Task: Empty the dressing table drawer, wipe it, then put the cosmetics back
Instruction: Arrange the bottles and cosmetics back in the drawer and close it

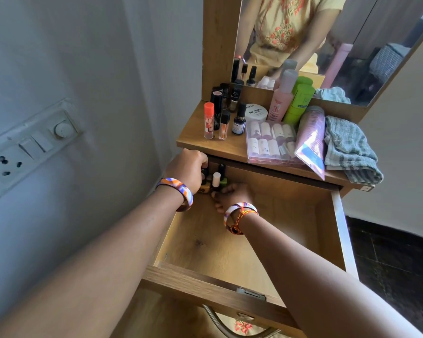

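Both hands are working among a cluster of small nail polish bottles (214, 181) at the far left corner of the open drawer (337, 215). The left hand (187, 168) is curling its fingers around a dark-capped bottle at the drawer's back wall, while the right hand (232, 195) is resting beside the cluster with fingers bent against the bottles; whether it is actually gripping one cannot be told. A white-capped bottle (216, 179) is standing upright between the two hands. The rest of the drawer is showing bare wood. Just above the drawer, the surface (193, 140) is carrying more cosmetics: lip tubes (209, 120) on the left, a white nail polish remover jar (255, 112), pink (282, 98) and green bottles (299, 103), a clear pack of small tubes (270, 142) and a pink tube (311, 140). A grey striped cloth (349, 150) is lying at the right end, below the mirror (352, 25).
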A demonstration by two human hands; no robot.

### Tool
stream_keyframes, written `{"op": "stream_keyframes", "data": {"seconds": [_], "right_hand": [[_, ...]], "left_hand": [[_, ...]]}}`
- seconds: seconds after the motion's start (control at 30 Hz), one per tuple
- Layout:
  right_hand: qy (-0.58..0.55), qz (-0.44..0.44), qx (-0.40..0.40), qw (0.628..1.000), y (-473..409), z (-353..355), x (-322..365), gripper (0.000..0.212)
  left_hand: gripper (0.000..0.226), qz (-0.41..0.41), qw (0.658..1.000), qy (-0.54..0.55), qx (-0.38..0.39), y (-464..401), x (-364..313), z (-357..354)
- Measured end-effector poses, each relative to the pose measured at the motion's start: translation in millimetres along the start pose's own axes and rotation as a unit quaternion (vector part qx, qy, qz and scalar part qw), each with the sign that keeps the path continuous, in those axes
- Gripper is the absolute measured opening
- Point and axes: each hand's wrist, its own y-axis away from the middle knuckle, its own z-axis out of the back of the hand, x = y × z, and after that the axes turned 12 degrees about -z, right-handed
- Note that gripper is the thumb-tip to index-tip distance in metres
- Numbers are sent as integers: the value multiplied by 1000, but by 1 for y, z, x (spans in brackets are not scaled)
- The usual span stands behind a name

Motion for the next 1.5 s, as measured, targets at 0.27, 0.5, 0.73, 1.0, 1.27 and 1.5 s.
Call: {"op": "stream_keyframes", "data": {"seconds": [0.27, 0.5, 0.73, 1.0, 1.27, 1.5], "right_hand": [[166, 45, 57, 984, 23, 27, 14, 18], [257, 228, 34, 939, 72, 63, 80, 24], [173, 383, -157, 894, 57, 85, 129, 13], [176, 415, -180, 874, 28, 92, 151, 25], [455, 457, -179, 743, 39, 75, 146, 49], [397, 459, -170, 776, 45, 69, 136, 31]], "left_hand": [[26, -25, 996, 22, -79, -3, -6, 28], [29, 23, 959, 117, -258, -33, -14, 72], [43, 17, 976, 150, -160, -55, -16, 77], [26, 10, 972, 157, -176, -65, -9, 65], [20, 13, 951, 191, -244, -57, -3, 72], [22, -7, 953, 224, -205, -28, -4, 84]]}}
